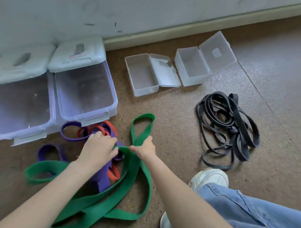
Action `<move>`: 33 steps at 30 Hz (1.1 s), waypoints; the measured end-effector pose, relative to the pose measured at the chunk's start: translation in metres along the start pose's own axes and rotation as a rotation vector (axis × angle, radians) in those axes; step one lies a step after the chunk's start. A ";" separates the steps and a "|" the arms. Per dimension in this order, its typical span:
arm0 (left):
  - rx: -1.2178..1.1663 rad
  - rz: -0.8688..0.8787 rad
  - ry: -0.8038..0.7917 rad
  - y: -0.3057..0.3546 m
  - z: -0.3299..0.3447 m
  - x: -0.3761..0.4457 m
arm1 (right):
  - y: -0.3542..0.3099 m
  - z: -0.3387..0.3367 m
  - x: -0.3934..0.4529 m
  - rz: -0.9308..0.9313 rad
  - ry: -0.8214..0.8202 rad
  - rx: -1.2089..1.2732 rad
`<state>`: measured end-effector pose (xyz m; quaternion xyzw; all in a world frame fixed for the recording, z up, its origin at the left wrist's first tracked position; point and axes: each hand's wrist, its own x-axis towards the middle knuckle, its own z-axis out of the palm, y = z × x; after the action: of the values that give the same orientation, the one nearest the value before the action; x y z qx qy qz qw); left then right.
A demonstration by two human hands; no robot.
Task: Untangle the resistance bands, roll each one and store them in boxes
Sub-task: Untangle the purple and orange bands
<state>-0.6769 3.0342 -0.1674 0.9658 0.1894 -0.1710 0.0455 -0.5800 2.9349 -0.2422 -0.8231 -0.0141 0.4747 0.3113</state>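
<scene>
Green band (123, 196) is the biggest loop, sprawled under and between both hands, snagged in purple band (103, 178) and red band (113, 173). I'd feed it out slack, not yank. Right hand (144, 147) grips its fold; left hand (98, 149) pinches the same strap just beside.

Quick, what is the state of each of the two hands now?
Left hand: closed, fingers pinching the green band above the purple and red tangle.
Right hand: closed, gripping the same green band.
</scene>
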 end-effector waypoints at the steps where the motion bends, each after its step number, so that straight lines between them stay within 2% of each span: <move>1: -0.106 0.011 -0.025 -0.002 -0.004 0.000 | -0.003 -0.004 -0.003 -0.010 -0.043 0.045; 3: -0.492 0.010 0.005 -0.003 -0.016 -0.003 | -0.011 -0.024 -0.012 -0.029 -0.197 0.263; 4: -0.692 -0.009 0.069 -0.002 -0.027 -0.002 | -0.014 -0.038 -0.018 -0.045 -0.265 0.338; 8: -1.313 -0.036 0.223 0.018 -0.072 0.012 | -0.021 -0.096 -0.037 -0.199 -0.573 0.246; 10: -1.626 -0.117 0.240 0.035 -0.091 0.023 | -0.026 -0.111 -0.052 -0.223 -0.732 0.310; 11: -1.780 -0.176 0.235 0.043 -0.101 0.029 | -0.030 -0.116 -0.058 -0.257 -0.756 0.379; 13: -1.919 -0.275 0.240 0.058 -0.118 0.040 | -0.044 -0.123 -0.070 -0.365 -0.734 0.473; 14: -1.846 -0.286 0.255 0.066 -0.125 0.046 | -0.054 -0.127 -0.076 -0.411 -0.700 0.468; 16: -1.565 -0.228 0.307 0.078 -0.133 0.058 | -0.074 -0.140 -0.086 -0.457 -0.534 0.386; 19: -1.087 -0.058 0.369 0.072 -0.132 0.059 | -0.089 -0.169 -0.090 -0.413 -0.238 0.314; 20: -1.087 0.019 0.302 0.065 -0.124 0.057 | -0.092 -0.177 -0.089 -0.407 -0.205 0.367; 23: -1.311 0.212 -0.234 0.066 -0.084 0.030 | -0.102 -0.181 -0.089 -0.444 -0.192 0.577; 24: -1.259 0.187 -0.312 0.073 -0.064 0.023 | -0.104 -0.177 -0.088 -0.452 -0.173 0.580; 26: -1.249 0.004 -0.266 0.088 -0.034 0.018 | -0.106 -0.164 -0.086 -0.450 -0.111 0.576; 28: -1.466 -0.155 -0.250 0.109 -0.024 0.021 | -0.103 -0.149 -0.083 -0.439 -0.059 0.645; 31: -2.131 -0.374 -0.234 0.139 -0.043 0.040 | -0.109 -0.138 -0.079 -0.432 0.013 0.897; 33: -2.470 -0.412 -0.216 0.140 -0.068 0.060 | -0.122 -0.146 -0.073 -0.429 0.075 1.072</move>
<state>-0.5502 2.9361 -0.1212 0.2121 0.3653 0.0384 0.9056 -0.4715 2.9371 -0.0696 -0.5453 0.0728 0.3122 0.7745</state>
